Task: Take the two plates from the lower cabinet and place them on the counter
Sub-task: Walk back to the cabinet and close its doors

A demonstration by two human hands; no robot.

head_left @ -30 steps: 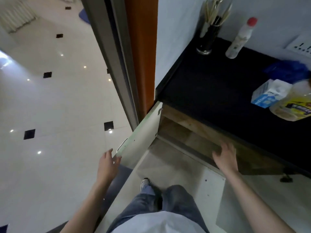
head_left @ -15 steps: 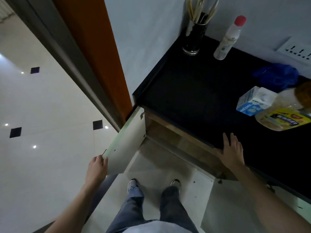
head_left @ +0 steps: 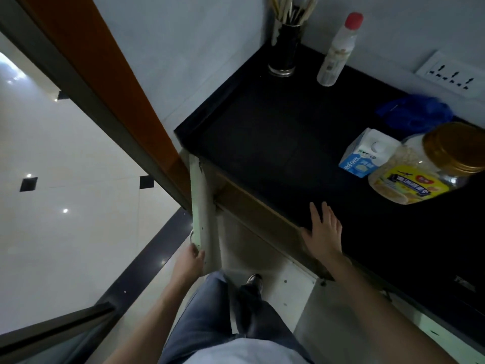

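Note:
The lower cabinet's pale left door [head_left: 203,214] stands swung open, edge-on to me. My left hand [head_left: 189,261] grips its bottom corner just below the metal handle. My right hand [head_left: 323,233] lies flat with straight fingers on the front edge of the black counter [head_left: 262,132], above the cabinet opening [head_left: 252,211]. The cabinet's inside is dark and hidden under the counter; no plates are visible.
On the counter stand a black holder of chopsticks [head_left: 286,46], a red-capped bottle [head_left: 337,51], a blue cloth [head_left: 417,114], a milk carton [head_left: 367,153] and a gold-lidded jar [head_left: 425,166]. A second cabinet door [head_left: 286,282] hangs open by my legs. A door frame [head_left: 110,82] is at left.
The left door has swung wider open under my left hand. My right hand moved from the cabinet's upper edge up onto the counter top. My view shifted closer to the counter.

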